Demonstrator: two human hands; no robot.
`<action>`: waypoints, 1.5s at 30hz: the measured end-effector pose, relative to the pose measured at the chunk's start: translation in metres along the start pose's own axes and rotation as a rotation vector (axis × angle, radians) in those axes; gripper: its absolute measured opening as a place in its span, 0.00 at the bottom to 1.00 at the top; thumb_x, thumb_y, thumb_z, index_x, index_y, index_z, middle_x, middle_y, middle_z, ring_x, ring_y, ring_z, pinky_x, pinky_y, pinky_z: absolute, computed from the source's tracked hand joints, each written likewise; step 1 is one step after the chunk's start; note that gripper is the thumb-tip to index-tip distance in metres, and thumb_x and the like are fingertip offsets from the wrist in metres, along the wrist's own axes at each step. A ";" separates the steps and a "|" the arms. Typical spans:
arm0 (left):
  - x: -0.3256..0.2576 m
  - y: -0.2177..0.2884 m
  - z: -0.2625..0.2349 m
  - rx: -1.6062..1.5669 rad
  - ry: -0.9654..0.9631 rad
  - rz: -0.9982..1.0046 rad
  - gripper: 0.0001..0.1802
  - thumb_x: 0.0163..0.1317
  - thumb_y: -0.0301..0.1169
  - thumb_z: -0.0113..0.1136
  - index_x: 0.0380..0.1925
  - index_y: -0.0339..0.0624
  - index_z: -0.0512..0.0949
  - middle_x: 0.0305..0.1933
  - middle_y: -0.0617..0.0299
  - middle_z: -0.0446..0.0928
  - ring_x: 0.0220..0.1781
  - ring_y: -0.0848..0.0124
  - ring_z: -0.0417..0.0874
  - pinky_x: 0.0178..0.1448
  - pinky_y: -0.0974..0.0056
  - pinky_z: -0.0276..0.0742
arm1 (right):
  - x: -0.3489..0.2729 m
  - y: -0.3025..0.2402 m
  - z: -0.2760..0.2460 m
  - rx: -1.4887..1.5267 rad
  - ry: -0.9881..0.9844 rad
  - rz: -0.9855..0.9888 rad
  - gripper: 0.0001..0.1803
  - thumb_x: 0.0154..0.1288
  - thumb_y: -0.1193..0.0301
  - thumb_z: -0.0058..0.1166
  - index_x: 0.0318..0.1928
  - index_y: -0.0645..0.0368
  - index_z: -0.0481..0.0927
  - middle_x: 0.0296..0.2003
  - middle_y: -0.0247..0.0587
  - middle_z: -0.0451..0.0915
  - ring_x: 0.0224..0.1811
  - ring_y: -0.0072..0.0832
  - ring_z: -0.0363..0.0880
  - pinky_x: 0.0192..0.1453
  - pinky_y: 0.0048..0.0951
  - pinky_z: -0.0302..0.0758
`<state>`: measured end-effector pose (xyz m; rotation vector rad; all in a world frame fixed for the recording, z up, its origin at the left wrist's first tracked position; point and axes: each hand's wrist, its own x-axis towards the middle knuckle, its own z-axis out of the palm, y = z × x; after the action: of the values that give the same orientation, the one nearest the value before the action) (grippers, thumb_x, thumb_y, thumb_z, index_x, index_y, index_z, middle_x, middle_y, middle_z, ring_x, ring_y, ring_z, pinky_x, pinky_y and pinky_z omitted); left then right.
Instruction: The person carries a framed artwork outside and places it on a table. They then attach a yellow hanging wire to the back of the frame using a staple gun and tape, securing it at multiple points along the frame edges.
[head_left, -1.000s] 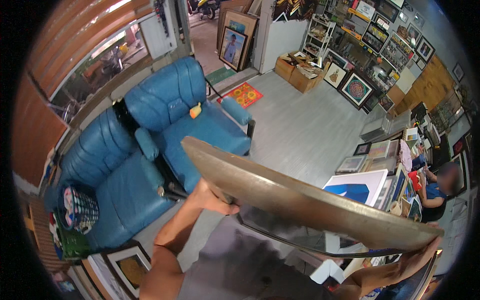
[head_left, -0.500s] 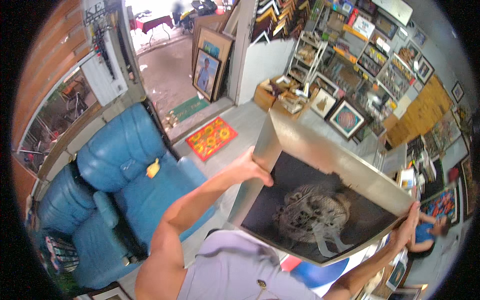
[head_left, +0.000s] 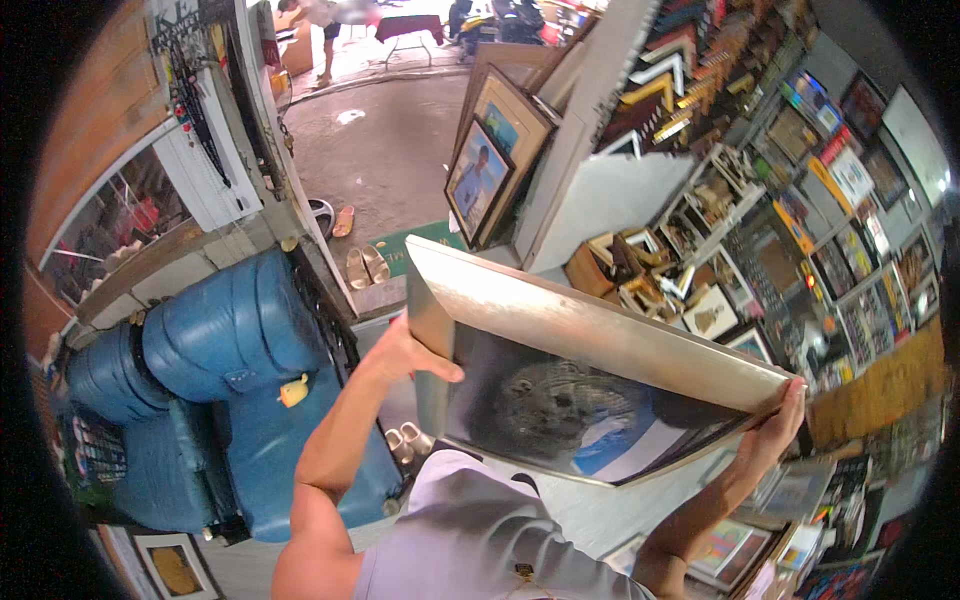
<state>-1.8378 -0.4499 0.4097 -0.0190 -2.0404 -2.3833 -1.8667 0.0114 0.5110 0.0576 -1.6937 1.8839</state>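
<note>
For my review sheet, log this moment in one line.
left hand: grips picture frame, left side | right hand: grips its right side | at left: blue sofa

Both hands point(head_left: 402, 354) grip a framed picture point(head_left: 575, 385) — blue sofa point(head_left: 285, 450) at left.

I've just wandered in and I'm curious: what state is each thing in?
Silver picture frame, held up, tilted
Left fingers, closed on its left side
Right fingers, closed on its right end
Framed portrait, propped up, leaning
Small yellow item, lying on blue sofa
Cardboard box, open, things inside
Pale shoes, side by side
</note>
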 end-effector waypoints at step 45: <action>0.812 0.127 -0.792 0.139 0.675 -0.435 0.38 0.56 0.59 0.49 0.59 0.43 0.69 0.64 0.56 0.66 0.70 0.63 0.57 0.71 0.53 0.49 | 0.472 0.747 1.348 -0.309 -0.816 0.414 0.36 0.57 0.44 0.54 0.47 0.69 0.78 0.48 0.58 0.78 0.54 0.39 0.76 0.55 0.36 0.70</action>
<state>-2.6539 -1.2476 0.4224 1.1582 -1.9708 -1.9914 -3.0642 -1.0448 0.2892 0.4298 -2.7043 1.9964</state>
